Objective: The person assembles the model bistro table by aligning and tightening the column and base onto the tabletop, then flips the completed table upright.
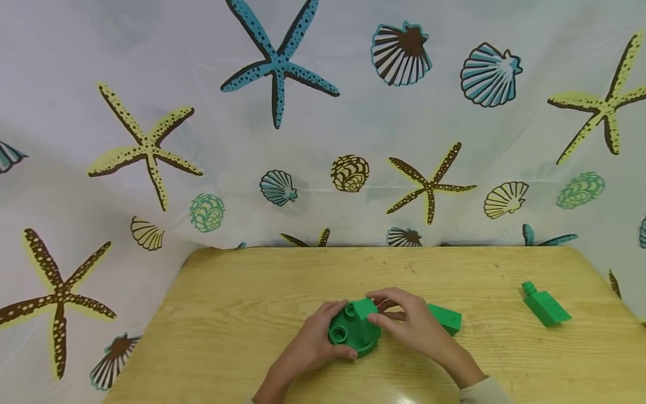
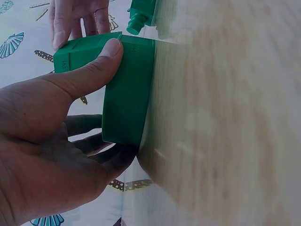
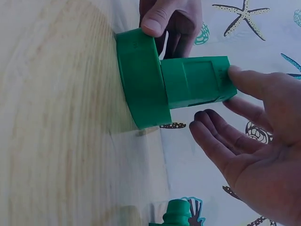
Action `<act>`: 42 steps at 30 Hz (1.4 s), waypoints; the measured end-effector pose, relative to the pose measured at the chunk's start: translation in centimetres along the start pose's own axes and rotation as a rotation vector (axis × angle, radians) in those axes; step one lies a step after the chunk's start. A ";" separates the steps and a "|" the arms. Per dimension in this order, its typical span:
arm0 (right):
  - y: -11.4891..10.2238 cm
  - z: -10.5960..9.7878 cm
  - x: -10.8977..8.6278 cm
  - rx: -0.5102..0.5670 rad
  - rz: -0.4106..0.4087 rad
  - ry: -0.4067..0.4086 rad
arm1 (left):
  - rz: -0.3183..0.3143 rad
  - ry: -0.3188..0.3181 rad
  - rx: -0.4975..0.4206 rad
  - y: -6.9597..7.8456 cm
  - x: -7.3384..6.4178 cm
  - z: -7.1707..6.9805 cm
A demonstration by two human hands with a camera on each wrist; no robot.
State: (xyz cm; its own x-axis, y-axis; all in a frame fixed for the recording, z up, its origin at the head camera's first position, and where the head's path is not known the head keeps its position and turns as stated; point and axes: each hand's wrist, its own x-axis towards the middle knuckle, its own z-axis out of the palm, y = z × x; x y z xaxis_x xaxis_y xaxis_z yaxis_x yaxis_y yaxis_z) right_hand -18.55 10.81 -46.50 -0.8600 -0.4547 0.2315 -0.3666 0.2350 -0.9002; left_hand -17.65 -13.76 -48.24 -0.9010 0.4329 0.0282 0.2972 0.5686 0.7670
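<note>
The left hand gripped the round base. Upright on it stood the block, pinched by the right hand.

Between fingers of left hand and right hand: round green base blocks. Right of right fingers: green block, then passable gap. Left of left fingers: room.

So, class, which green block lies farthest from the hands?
The far right block, its peg showing; the middle block is beside the right hand, the upright block on the round base.
</note>
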 end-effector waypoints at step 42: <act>-0.6 -0.9 -2.4 0.003 -0.051 0.102 | -0.026 0.028 -0.003 0.1 0.0 0.2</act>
State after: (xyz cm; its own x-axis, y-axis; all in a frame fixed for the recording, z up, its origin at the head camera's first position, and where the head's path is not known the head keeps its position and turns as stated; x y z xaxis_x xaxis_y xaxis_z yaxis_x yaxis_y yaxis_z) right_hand -16.58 12.55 -46.18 -0.8721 -0.3764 0.3128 -0.4095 0.2112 -0.8875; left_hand -17.59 -13.56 -48.28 -0.9169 0.3982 0.0260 0.2726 0.5776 0.7695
